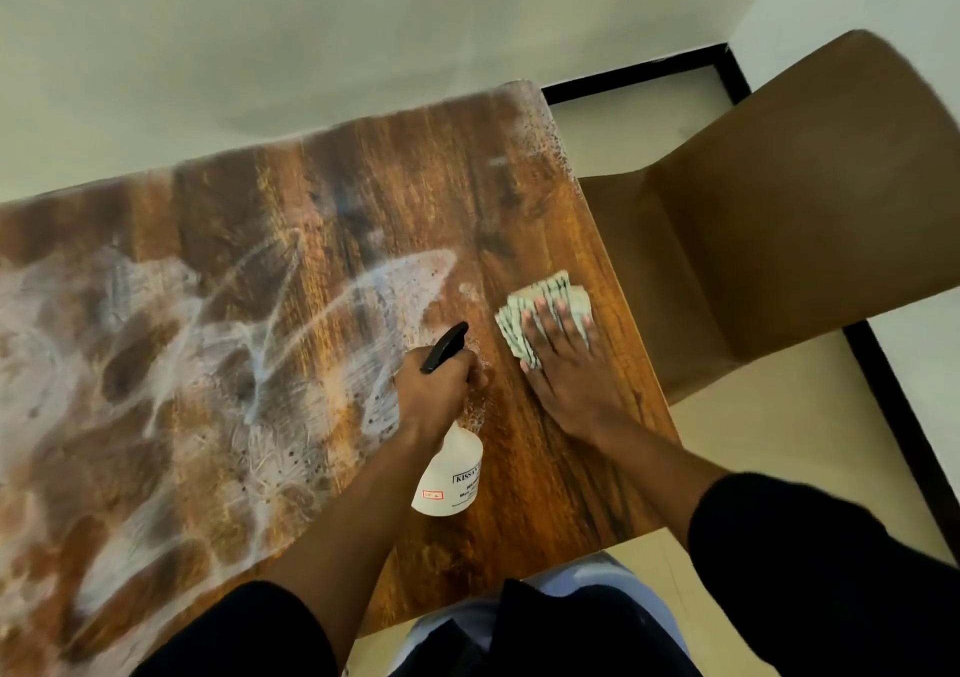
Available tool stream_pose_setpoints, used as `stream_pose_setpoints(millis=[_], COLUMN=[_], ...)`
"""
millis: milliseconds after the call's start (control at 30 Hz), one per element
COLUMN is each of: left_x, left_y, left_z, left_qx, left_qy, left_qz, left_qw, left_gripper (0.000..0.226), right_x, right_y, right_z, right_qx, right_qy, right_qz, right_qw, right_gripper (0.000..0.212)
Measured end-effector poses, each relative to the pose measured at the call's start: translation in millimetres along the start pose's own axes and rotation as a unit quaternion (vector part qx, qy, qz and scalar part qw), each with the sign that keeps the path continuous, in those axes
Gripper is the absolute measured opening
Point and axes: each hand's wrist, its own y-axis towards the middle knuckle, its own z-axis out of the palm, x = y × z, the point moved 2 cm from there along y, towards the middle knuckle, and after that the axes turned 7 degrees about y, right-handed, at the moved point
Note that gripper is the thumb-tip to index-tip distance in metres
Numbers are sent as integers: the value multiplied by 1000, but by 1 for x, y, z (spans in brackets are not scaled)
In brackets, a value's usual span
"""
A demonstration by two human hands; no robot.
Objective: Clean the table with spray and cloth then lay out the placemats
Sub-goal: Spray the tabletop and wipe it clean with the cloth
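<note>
head view: left grip (436,390) curled round neck of white spray bottle (452,474), black nozzle aimed across wooden desk (545,468). right grip (566,364) flat, fingers straight, pressing folded striped cloth (540,307) near desk's right edge. white foam streaks (156,313) over left half. brown chair (789,209) just beside.

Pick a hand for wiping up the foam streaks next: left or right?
Right. The right hand already presses flat on the cloth near the table's right edge, so it can sweep left into the foam. The left hand grips the spray bottle.
</note>
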Motion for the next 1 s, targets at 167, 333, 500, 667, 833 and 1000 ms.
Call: stream_pose_setpoints(millis=[167, 333, 500, 667, 833, 1000], left_x=[-11, -25, -41, -64, -83, -94], left_y=[7, 24, 42, 61, 78, 94], left_z=[10, 22, 31, 37, 42, 45], left_qx=[16, 17, -15, -30, -54, -53], left_qy=[2, -22, -2, -18, -25, -20], left_qz=[4, -2, 10, 14, 17, 30], left_qw=[1000, 1000, 1000, 999, 998, 998], left_gripper=[24, 11, 14, 17, 20, 20], right_x=[-8, -28, -62, -80, -68, -67], right_y=[-52, -10, 88, 189, 227, 187], right_z=[18, -6, -50, -81, -85, -72], right_qx=[3, -3, 8, 0, -24, -41], right_qy=[3, 7, 13, 7, -6, 14], right_qz=[56, 31, 8, 20, 32, -2], right_qw=[998, 999, 1000, 1000, 999, 999], right_gripper=[69, 74, 81, 73, 72, 68])
